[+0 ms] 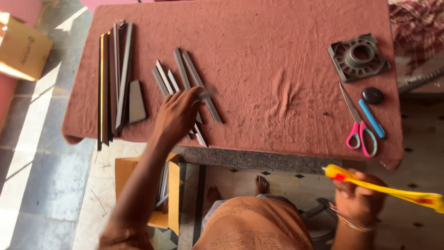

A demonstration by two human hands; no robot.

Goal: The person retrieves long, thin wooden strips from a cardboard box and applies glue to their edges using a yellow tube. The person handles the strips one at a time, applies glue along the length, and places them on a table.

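Observation:
My left hand rests on a group of short grey metal strips lying on a reddish-brown cloth-covered table. Its fingers pinch one blurred strip. My right hand is below the table's front edge at the right, closed around a yellow tube with red marks held level.
Long dark and grey strips lie at the table's left, with a grey wedge piece. At the right lie a grey cast bracket, pink-handled scissors, a blue pen and a black round knob. A cardboard box with strips stands on the floor.

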